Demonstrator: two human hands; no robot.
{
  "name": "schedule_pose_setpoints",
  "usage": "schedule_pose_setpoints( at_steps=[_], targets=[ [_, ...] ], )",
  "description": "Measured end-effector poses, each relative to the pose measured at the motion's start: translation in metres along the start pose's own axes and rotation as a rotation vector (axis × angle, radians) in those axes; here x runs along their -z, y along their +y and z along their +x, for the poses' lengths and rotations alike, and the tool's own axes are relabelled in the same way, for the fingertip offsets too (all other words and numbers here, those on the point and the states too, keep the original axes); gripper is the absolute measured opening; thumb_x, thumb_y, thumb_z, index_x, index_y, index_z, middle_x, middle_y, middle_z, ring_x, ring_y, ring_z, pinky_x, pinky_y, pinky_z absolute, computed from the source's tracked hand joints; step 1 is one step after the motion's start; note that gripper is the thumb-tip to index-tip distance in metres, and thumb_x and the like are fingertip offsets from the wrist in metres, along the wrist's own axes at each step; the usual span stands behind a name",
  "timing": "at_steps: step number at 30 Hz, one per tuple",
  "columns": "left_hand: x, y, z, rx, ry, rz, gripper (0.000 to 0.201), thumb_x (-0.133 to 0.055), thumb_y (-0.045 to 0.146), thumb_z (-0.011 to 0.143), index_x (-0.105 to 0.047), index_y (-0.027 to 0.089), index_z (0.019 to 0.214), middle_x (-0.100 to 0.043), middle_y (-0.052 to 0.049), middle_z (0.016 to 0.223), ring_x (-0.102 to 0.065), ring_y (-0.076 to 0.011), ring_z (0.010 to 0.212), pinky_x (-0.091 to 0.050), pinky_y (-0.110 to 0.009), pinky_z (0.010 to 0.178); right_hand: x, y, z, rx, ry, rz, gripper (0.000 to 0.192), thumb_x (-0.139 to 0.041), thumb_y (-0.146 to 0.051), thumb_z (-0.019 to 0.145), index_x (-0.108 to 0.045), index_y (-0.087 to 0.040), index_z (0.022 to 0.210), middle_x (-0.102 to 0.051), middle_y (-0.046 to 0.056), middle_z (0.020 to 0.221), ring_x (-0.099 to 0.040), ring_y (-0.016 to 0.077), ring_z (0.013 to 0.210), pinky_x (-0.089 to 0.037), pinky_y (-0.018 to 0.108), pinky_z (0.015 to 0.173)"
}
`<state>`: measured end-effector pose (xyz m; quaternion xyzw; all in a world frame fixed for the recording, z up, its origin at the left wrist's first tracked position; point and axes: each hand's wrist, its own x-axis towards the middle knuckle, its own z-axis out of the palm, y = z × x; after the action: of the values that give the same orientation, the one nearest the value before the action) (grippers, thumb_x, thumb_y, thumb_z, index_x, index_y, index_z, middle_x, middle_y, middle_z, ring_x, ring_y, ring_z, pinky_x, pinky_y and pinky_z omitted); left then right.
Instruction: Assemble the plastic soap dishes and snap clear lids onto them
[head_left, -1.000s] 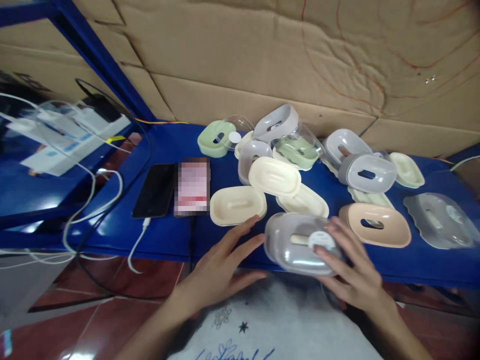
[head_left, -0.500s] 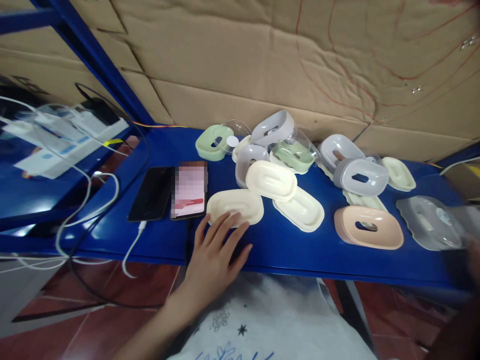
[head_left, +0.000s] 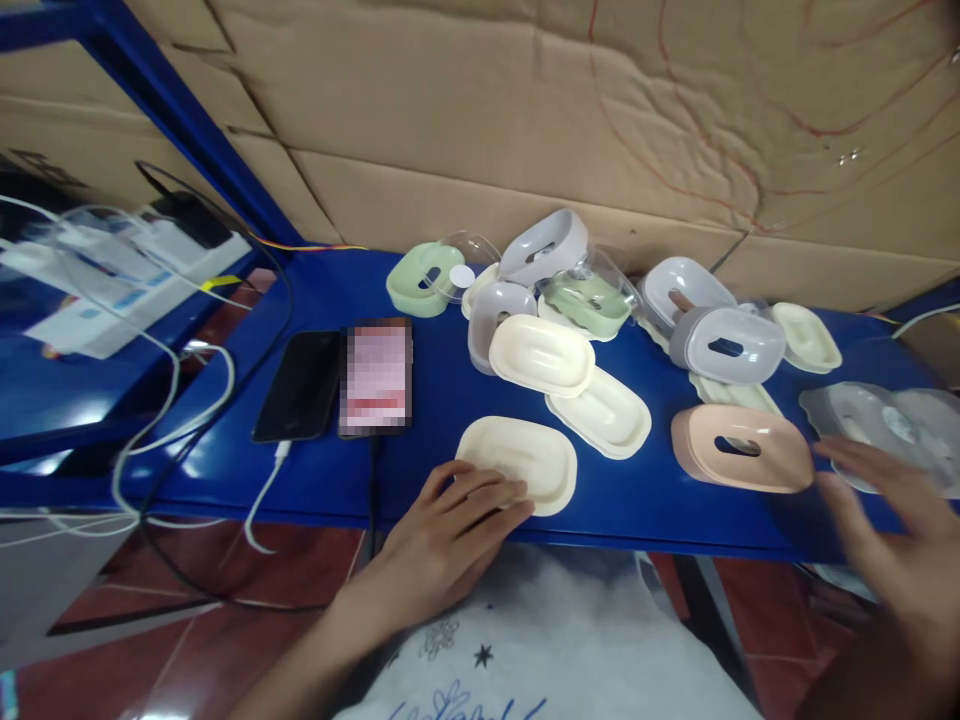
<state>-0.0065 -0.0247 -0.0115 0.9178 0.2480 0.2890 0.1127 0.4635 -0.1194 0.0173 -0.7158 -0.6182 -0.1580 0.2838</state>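
Observation:
My left hand [head_left: 450, 525] grips the near rim of a cream soap dish [head_left: 525, 458] at the front edge of the blue shelf [head_left: 450, 390], fingers on top and thumb at its side. My right hand [head_left: 896, 545] hovers blurred at the right with its fingers spread and nothing in it. Its fingertips are close to a pink soap dish [head_left: 739, 448] and a clear grey lid [head_left: 874, 425].
Several more soap dishes and lids in cream [head_left: 541, 355], green [head_left: 420, 280] and grey [head_left: 731, 345] crowd the back of the shelf against a cardboard wall. Two phones [head_left: 375, 375] lie at the left with charging cables. A power strip [head_left: 127, 270] sits on the left shelf.
My left hand has dragged the cream dish from beside the phones toward the shelf's front edge. My right hand set the clear-lidded dish away to the right, left view, and has come back empty.

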Motion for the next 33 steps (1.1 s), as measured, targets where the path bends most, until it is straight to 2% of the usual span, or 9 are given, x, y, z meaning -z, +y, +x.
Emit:
schedule_pose_setpoints(
  at_steps=[2,5,9,12,17,21,26,30,33],
  targets=[
    [-0.001,0.001,0.0,0.072,0.035,0.043,0.036,-0.065,0.012,0.103,-0.067,0.024,0.137,-0.069,-0.008,0.146,-0.061,-0.0276,0.137,-0.039,-0.054,0.121,-0.004,-0.017,-0.008,0.052,-0.12,0.086,0.04,-0.07,-0.047,0.098,-0.072,-0.044,0.138,-0.077,0.004,0.133,-0.072,0.0352,0.126,-0.053,0.056,0.115],
    [-0.002,0.001,0.0,0.144,0.061,0.052,0.038,-0.066,0.015,0.102,-0.065,0.021,0.139,-0.063,-0.014,0.151,-0.058,-0.031,0.141,-0.045,-0.059,0.12,-0.002,-0.032,-0.013,0.133,-0.291,0.123,0.039,-0.066,-0.051,0.1,-0.072,-0.035,0.136,-0.075,0.005,0.138,-0.069,0.037,0.131,-0.05,0.063,0.115],
    [-0.002,0.001,-0.002,0.063,0.051,-0.017,0.038,-0.063,0.011,0.103,-0.063,0.018,0.14,-0.067,-0.012,0.144,-0.064,-0.0251,0.133,-0.056,-0.048,0.115,0.007,-0.051,-0.012,0.153,-0.244,0.092,0.026,-0.064,-0.038,0.104,-0.074,-0.039,0.128,-0.079,0.002,0.128,-0.073,0.0354,0.12,-0.053,0.06,0.105],
    [-0.002,0.001,-0.004,0.014,0.05,0.004,0.035,-0.065,0.016,0.106,-0.063,0.019,0.141,-0.067,-0.012,0.143,-0.066,-0.0236,0.13,-0.06,-0.043,0.112,0.006,-0.083,-0.008,0.238,-0.179,0.206,0.027,-0.072,-0.029,0.1,-0.074,-0.04,0.124,-0.081,0.0,0.122,-0.076,0.0336,0.112,-0.052,0.055,0.097],
    [-0.004,-0.001,-0.008,0.028,0.081,0.071,0.046,-0.068,0.029,0.107,-0.056,0.025,0.151,-0.054,-0.016,0.158,-0.062,-0.028,0.139,-0.065,-0.043,0.105,-0.021,-0.153,0.002,0.569,-0.23,0.442,0.032,-0.08,-0.022,0.096,-0.073,-0.029,0.127,-0.083,0.001,0.11,-0.075,0.0255,0.104,-0.048,0.046,0.095],
    [-0.003,-0.002,-0.005,0.026,0.058,0.092,0.045,-0.07,0.027,0.105,-0.06,0.027,0.149,-0.052,-0.013,0.163,-0.054,-0.0312,0.149,-0.06,-0.05,0.114,-0.043,-0.189,0.008,0.683,-0.297,0.468,0.025,-0.072,-0.024,0.104,-0.073,-0.025,0.128,-0.082,0.002,0.12,-0.072,0.0215,0.116,-0.047,0.042,0.099],
    [0.003,-0.001,0.002,-0.025,-0.004,0.095,0.038,-0.068,0.027,0.106,-0.064,0.018,0.143,-0.066,-0.01,0.151,-0.054,-0.0276,0.149,-0.054,-0.048,0.122,-0.053,-0.196,0.004,0.769,-0.34,0.347,0.029,-0.062,-0.029,0.11,-0.071,-0.025,0.137,-0.081,0.003,0.125,-0.068,0.0219,0.121,-0.046,0.042,0.102],
    [0.003,-0.002,0.002,-0.024,-0.032,0.078,0.035,-0.068,0.028,0.107,-0.065,0.02,0.141,-0.066,-0.008,0.151,-0.055,-0.0284,0.148,-0.055,-0.05,0.12,-0.058,-0.191,-0.004,0.833,-0.361,0.292,0.036,-0.057,-0.018,0.109,-0.069,-0.022,0.142,-0.078,0.006,0.133,-0.065,0.0244,0.128,-0.05,0.043,0.105],
    [0.003,-0.003,0.002,-0.018,-0.036,0.067,0.032,-0.066,0.028,0.107,-0.066,0.021,0.139,-0.066,-0.009,0.151,-0.055,-0.0292,0.147,-0.055,-0.05,0.118,-0.057,-0.181,0.0,0.839,-0.355,0.377,0.035,-0.059,-0.022,0.107,-0.069,-0.02,0.141,-0.078,0.008,0.13,-0.067,0.0253,0.127,-0.054,0.045,0.108]
  ],
)
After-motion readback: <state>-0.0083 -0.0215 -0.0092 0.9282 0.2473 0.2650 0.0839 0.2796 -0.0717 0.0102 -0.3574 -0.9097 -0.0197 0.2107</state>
